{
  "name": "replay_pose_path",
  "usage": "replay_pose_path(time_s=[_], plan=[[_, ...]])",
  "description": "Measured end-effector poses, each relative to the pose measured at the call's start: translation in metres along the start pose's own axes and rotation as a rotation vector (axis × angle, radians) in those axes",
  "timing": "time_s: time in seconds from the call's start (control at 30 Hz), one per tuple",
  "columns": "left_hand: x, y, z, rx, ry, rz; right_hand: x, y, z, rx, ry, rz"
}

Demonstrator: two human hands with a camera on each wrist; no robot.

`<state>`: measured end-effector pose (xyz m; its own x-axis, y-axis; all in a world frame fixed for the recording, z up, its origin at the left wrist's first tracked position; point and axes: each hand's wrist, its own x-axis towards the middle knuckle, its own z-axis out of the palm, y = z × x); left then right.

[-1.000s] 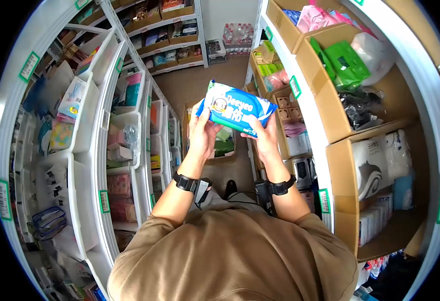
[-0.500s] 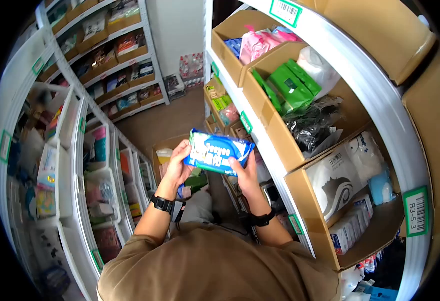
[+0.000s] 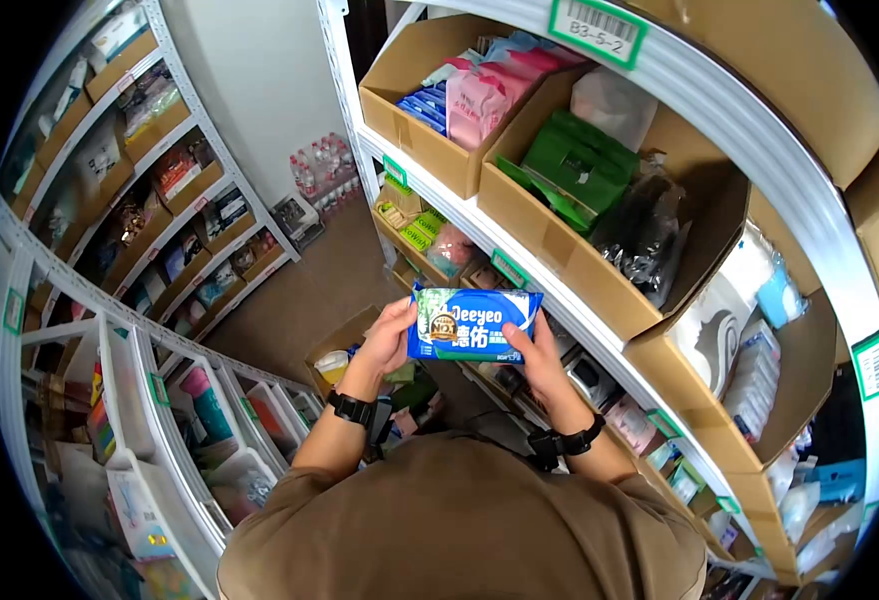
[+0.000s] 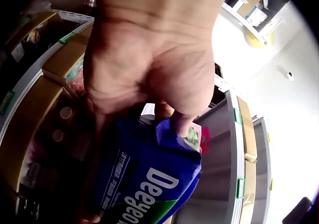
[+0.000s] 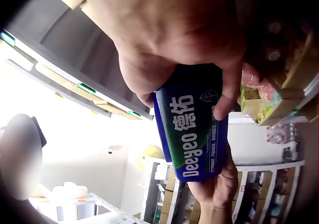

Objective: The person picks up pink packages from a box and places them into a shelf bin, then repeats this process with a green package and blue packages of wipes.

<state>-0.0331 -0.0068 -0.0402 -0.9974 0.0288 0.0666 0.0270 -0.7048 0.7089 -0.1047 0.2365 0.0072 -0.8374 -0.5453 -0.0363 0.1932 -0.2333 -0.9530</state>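
Held up in front of the chest is a blue soft pack of wipes [image 3: 474, 325] with white "Deeyeo" lettering, its printed front facing up. My left hand [image 3: 387, 338] grips its left end, and my right hand [image 3: 541, 362] grips the right end with the thumb over the front. In the left wrist view, the fingers hold the crimped end of the pack [image 4: 144, 176]. The right wrist view shows the pack's green-and-blue lower side [image 5: 192, 129], with fingers and thumb on either edge and the left hand [image 5: 215, 186] at the far end.
Cardboard boxes line the right shelf, holding a green package [image 3: 581, 165], black plastic bags [image 3: 644, 225] and pink packs [image 3: 484, 100]. White bins [image 3: 144, 490] fill the left shelf. An open carton [image 3: 344, 340] stands on the floor beyond the hands. Bottled drinks [image 3: 321, 170] stand by the wall.
My head view has turned right, so the right shelf fills more of it. Both hands still hold the pack, which now sits more level and faces up more squarely.
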Motion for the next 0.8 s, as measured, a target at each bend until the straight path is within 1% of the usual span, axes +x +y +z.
replay_pose_path(time_s=[0.07,0.1,0.17,0.2,0.27,0.3,0.33,0.4,0.47,0.5,0.53,0.57,0.67,0.73,0.8], plan=[[0.003,0.001,-0.013,-0.034,-0.021,-0.036,-0.008,-0.009,0.007,0.033,0.01,0.126],[0.006,0.001,-0.019,-0.039,-0.049,-0.047,-0.008,-0.002,0.008,0.036,0.042,0.12],[0.014,0.002,-0.025,-0.052,-0.105,-0.093,-0.011,0.016,0.005,-0.058,0.092,-0.071],[0.016,0.005,-0.024,-0.022,-0.13,-0.125,-0.017,0.014,0.007,-0.057,0.136,-0.076],[0.026,0.006,-0.022,0.003,-0.189,-0.179,-0.025,0.003,0.009,-0.084,0.169,-0.021],[0.03,0.005,-0.022,0.033,-0.193,-0.204,-0.024,0.01,0.006,-0.133,0.196,-0.076],[0.033,0.004,-0.021,0.066,-0.197,-0.23,-0.031,0.012,0.003,-0.132,0.234,-0.086],[0.04,0.0,-0.018,0.113,-0.241,-0.252,-0.042,-0.005,0.01,0.014,0.26,0.063],[0.048,-0.009,-0.018,0.18,-0.29,-0.229,-0.051,-0.002,0.004,0.011,0.324,0.024],[0.054,-0.014,-0.018,0.215,-0.311,-0.233,-0.056,-0.001,0.001,-0.066,0.351,-0.002],[0.059,-0.018,-0.015,0.211,-0.345,-0.256,-0.062,-0.001,-0.002,-0.144,0.381,-0.024],[0.063,-0.018,-0.008,0.248,-0.382,-0.285,-0.068,-0.006,0.0,-0.15,0.411,-0.006],[0.077,-0.034,0.005,0.31,-0.456,-0.39,-0.09,-0.018,-0.001,-0.073,0.54,0.007],[0.082,-0.05,0.025,0.311,-0.51,-0.342,-0.103,-0.02,-0.007,-0.09,0.627,-0.033],[0.085,-0.062,0.041,0.277,-0.574,-0.391,-0.119,-0.022,-0.014,-0.095,0.686,-0.051]])
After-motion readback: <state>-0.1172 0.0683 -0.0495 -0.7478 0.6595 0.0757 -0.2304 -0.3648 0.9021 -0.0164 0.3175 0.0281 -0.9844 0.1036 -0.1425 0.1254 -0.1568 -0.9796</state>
